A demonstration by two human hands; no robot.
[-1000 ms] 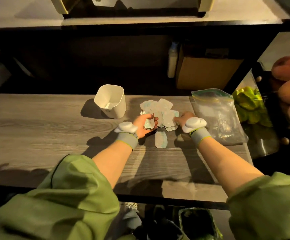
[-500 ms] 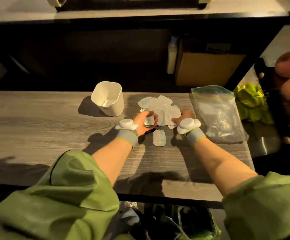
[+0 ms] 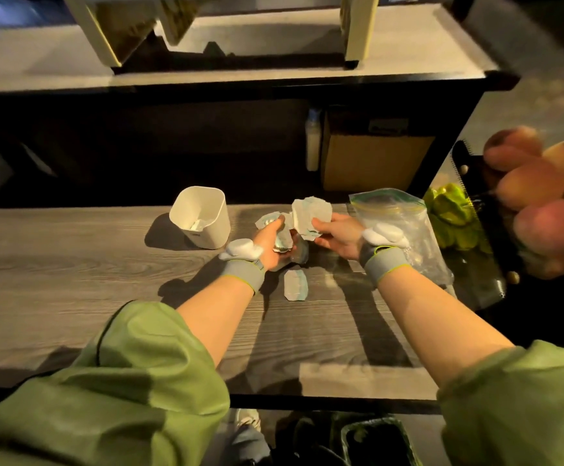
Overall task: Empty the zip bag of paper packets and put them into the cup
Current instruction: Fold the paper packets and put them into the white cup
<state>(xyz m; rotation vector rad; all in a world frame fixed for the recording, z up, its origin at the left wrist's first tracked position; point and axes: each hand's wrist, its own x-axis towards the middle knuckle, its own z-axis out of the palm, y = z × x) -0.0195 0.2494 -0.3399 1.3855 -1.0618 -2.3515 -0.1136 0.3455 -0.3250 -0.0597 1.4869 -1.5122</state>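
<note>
A white square cup (image 3: 203, 216) stands on the grey wooden table (image 3: 72, 264), with something pale at its bottom. Just right of it my left hand (image 3: 272, 242) grips a bunch of pale blue-white paper packets (image 3: 278, 245). My right hand (image 3: 339, 235) holds several more packets (image 3: 310, 213), lifted off the table. One packet (image 3: 295, 284) lies alone on the table below my hands. The clear zip bag (image 3: 398, 223) lies flat to the right, behind my right wrist.
A black rack (image 3: 468, 183) at the right holds green items (image 3: 452, 210) and peaches (image 3: 536, 186). A cardboard box (image 3: 374, 159) and a white bottle (image 3: 313, 146) sit in the dark shelf behind the table. A shelf board (image 3: 273, 72) runs overhead.
Both hands have gathered the spread pile of packets and lifted it off the table. One packet stays lying below them. The camera view has shifted a little.
</note>
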